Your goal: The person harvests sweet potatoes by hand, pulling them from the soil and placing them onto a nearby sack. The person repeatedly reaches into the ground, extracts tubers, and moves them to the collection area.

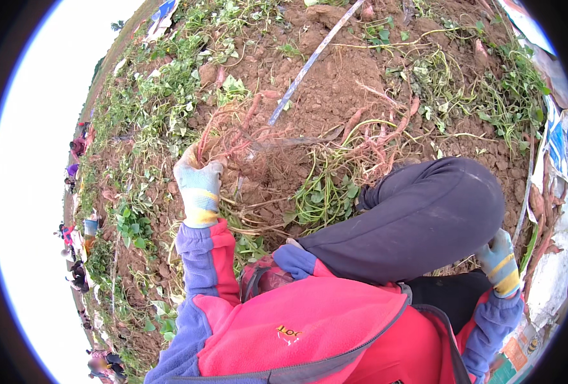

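My left hand [197, 182], in a pale knit glove with a yellow and white cuff, is closed around the base of a clump of thin reddish sweet potato roots [249, 118]. The roots fan out to the right over the brown soil. Low at the right, my right hand [498, 259], in a matching glove, is beside my bent knee. Its fingertips are mostly hidden, so I cannot make out whether it holds anything. A second sweet potato clump [383, 137], with slim pink tubers and stringy roots, lies just beyond my knee.
A long narrow pale strip [313, 61] crosses the soil ahead. Cut green vines [325, 195] lie near my leg, and more foliage [162, 96] spreads at the left. White sacking [553, 281] with several sweet potatoes [540, 208] borders the right side. Other people [79, 275] are far left.
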The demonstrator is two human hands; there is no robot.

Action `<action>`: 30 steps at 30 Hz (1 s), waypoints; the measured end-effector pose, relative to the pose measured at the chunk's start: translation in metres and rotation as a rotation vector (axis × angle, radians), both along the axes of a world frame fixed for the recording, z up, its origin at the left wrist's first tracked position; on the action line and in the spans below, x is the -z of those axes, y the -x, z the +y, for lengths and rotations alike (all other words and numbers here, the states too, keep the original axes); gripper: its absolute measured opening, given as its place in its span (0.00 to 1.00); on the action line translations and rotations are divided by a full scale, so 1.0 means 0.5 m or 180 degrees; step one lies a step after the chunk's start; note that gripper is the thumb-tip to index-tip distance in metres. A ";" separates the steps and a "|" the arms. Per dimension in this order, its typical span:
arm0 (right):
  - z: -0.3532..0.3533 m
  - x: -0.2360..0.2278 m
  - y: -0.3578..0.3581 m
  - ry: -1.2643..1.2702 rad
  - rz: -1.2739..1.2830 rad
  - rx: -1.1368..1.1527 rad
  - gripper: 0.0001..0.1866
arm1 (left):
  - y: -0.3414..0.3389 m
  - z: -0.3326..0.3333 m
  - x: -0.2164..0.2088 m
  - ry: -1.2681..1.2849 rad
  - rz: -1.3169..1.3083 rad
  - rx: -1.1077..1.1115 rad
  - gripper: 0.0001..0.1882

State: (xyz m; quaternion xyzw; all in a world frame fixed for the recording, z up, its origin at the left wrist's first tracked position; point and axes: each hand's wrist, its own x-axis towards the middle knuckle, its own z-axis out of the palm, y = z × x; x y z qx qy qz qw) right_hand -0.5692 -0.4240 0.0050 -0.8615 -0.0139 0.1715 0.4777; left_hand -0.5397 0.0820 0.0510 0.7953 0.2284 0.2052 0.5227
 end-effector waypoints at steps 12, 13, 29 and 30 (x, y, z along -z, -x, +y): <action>-0.001 0.005 0.002 -0.0077 -0.0063 0.0149 0.12 | -0.024 -0.059 -0.153 -0.0459 -0.1031 0.0262 0.23; -0.002 0.003 0.002 -0.0029 -0.0031 0.0141 0.12 | -0.035 -0.060 -0.155 -0.0494 -0.1089 0.0221 0.23; -0.036 0.092 -0.021 0.0359 -0.0179 -0.0024 0.15 | -0.099 -0.039 -0.395 -0.1262 -0.2546 0.0809 0.21; -0.035 0.092 -0.028 0.0369 -0.0221 -0.0036 0.15 | -0.117 -0.037 -0.401 -0.1194 -0.2614 0.0917 0.21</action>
